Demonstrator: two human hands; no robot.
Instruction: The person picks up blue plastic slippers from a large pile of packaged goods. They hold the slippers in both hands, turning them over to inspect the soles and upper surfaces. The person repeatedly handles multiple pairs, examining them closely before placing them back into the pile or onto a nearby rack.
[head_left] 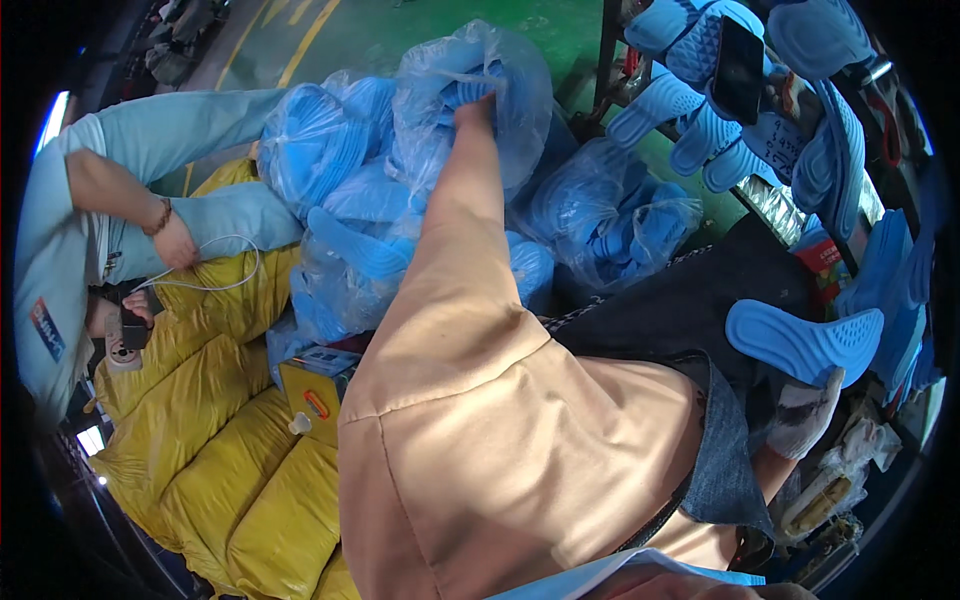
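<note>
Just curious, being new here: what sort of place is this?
Probably a footwear workshop: a blue insole in the gloved right hand, more in clear bags, yellow lines on the floor.

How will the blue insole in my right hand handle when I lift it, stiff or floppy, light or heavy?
The blue insole is probably fairly springy: your gloved right hand holds it near one end, yet the far end shows no obvious droop. It's likely light for its size, given its thin, foam-like look. Its matte, textured patch may help resist slipping.

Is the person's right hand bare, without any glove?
No, the right hand wears a whitish glove and holds a blue insole.
</note>
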